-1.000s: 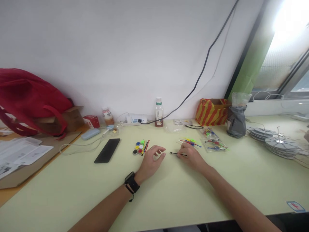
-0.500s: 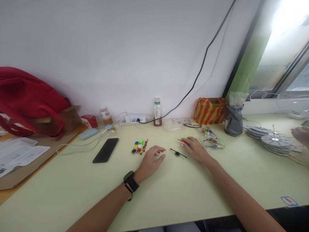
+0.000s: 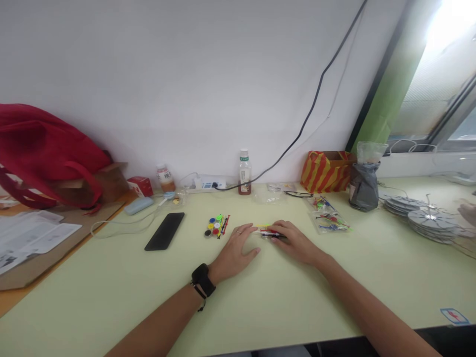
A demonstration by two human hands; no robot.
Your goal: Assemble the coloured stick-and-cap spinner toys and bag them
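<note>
In the middle of the table, my right hand has its fingers closed over a small bunch of thin plastic sticks, yellow, white, red and black. Its fingers partly cover them, along with the small round black piece there. My left hand lies just left of the bunch with thumb and fingers apart. Its fingertips reach the left ends of the sticks, though contact is unclear. Left of this hand, several coloured round discs sit beside a row of thin arrow-tipped sticks.
A black phone lies to the left. Behind stand a drink bottle and a power strip. At right are clear bags of coloured parts, a striped bag and stacked grey discs. Another person's hand shows at the right edge.
My right hand has moved left with the sticks, onto the black stick with the round piece. My left hand has stretched its fingers toward them. The view has shifted slightly.
</note>
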